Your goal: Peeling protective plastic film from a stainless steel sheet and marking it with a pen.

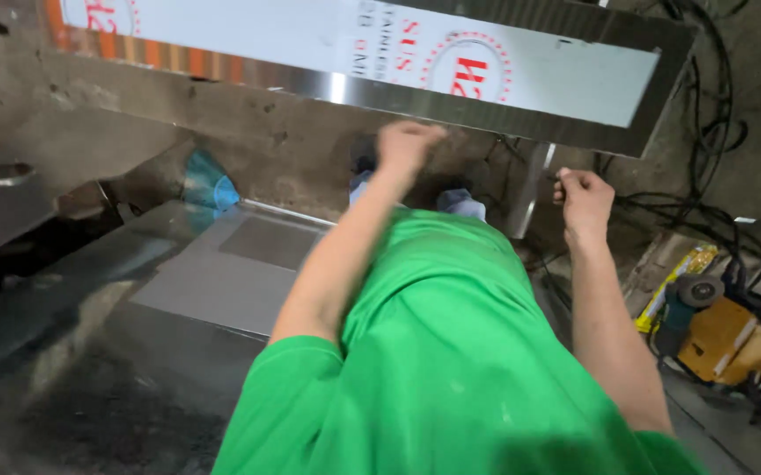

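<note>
A long stainless steel sheet (521, 75), covered in white film with red print, runs tilted across the top of the view. My left hand (407, 142) is raised to its lower edge, with the fingers curled closed against the metal. My right hand (585, 198) is a closed fist lower and to the right, beside a narrow shiny upright metal strip (532, 189). I cannot see anything inside that fist. My green shirt (451, 352) fills the lower middle, and it hides most of my legs.
Flat grey metal sheets (231, 264) lie at the left on a dark surface. An angle grinder (693, 295) and a yellow-brown box (719, 339) sit at the right, under tangled black cables (715, 141). A blue object (209, 185) lies by the stained wall.
</note>
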